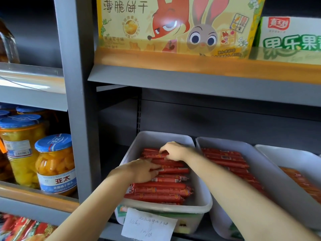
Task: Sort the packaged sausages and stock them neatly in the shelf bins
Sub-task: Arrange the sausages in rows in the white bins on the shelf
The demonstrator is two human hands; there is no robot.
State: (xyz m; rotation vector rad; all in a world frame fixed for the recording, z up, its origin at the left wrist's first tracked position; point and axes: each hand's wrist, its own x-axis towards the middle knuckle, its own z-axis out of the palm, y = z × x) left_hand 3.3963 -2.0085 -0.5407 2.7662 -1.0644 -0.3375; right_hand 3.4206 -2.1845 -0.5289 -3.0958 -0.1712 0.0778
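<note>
A white plastic bin point(199, 188) on the grey shelf holds several red packaged sausages point(159, 190) stacked lengthwise. My left hand point(142, 170) lies on the stack's middle with its fingers spread flat over the sausages. Farther back in the same bin, my right hand point(173, 151) has its fingers curled round one red sausage point(152, 155) at the top of the pile. A second white bin point(271, 174) to the right holds more red sausages point(225, 159), partly hidden by my right forearm. A third bin point(295, 153) at the far right holds orange sausages point(302, 181).
A handwritten paper label point(147, 225) hangs on the first bin's front. Jars of canned fruit point(55, 164) stand on the left shelf behind a grey upright post point(78, 101). Biscuit boxes point(173, 23) sit on the shelf above. Red snack packets point(20, 228) lie at the lower left.
</note>
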